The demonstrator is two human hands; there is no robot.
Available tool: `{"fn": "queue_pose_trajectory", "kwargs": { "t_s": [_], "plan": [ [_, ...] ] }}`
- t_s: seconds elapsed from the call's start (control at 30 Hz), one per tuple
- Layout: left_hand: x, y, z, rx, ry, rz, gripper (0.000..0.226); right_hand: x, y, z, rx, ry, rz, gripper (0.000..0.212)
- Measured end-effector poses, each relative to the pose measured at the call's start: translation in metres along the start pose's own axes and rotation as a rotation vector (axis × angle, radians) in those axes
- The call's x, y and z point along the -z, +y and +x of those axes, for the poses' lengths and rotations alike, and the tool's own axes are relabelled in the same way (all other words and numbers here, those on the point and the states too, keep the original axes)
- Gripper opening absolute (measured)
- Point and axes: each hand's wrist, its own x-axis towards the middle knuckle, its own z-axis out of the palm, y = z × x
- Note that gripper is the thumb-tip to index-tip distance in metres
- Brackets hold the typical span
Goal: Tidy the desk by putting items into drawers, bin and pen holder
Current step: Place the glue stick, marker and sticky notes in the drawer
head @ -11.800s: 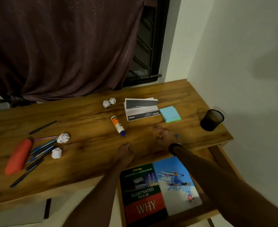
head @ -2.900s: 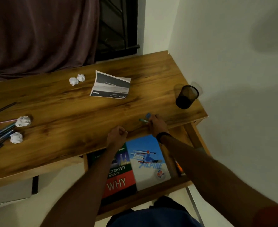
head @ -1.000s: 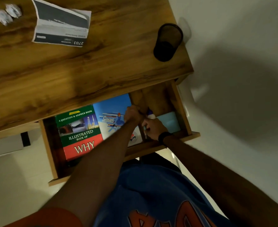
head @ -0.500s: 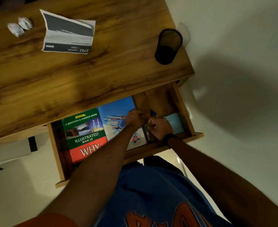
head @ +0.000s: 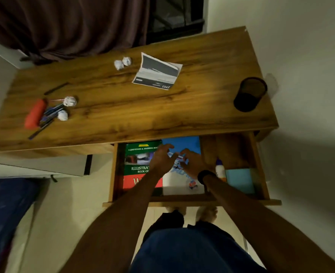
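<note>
The desk drawer (head: 190, 200) stands pulled out. It holds a green and red book (head: 141, 162), a blue book (head: 184, 143), a glue bottle (head: 220, 170) and blue sticky notes (head: 239, 180). My left hand (head: 161, 158) and my right hand (head: 193, 164) hover close together over the blue book, fingers spread, with nothing visibly in them. On the desk lie a black mesh pen holder (head: 249, 94) at the right, a folded booklet (head: 156, 75), two paper balls (head: 122, 63) at the back, and a red pencil case (head: 34, 113) with loose pens (head: 50, 115) and two more paper balls (head: 70, 101) at the left.
A single black pen (head: 56, 88) lies apart near the back left. A dark curtain (head: 74, 26) and window are behind the desk, a white wall on the right. A blue bed edge (head: 3, 213) is at the lower left. My legs stand right before the drawer.
Both hands have moved left from the drawer's right compartment to above the blue book. The small item my right hand held is no longer in it. The view has lifted to show the whole desk.
</note>
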Motion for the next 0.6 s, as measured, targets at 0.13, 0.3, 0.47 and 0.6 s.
{"fn": "queue_pose_trajectory", "kwargs": {
  "t_s": [0.13,0.3,0.47,0.6],
  "plan": [
    [0.013,-0.024,-0.021,0.025,0.043,-0.018,0.03,-0.024,-0.013,-0.013,-0.009,-0.059,-0.002,0.037],
    [0.014,-0.048,-0.046,-0.002,-0.005,-0.035,0.037,-0.048,-0.005,-0.044,-0.163,0.001,-0.083,0.043],
    [0.007,-0.074,-0.08,-0.024,-0.063,-0.097,0.044,-0.073,-0.015,-0.087,-0.277,0.204,-0.078,0.038],
    [-0.006,-0.093,-0.12,-0.042,-0.001,-0.176,0.04,-0.104,-0.022,-0.124,-0.338,0.435,-0.216,0.039]
  ]
}}
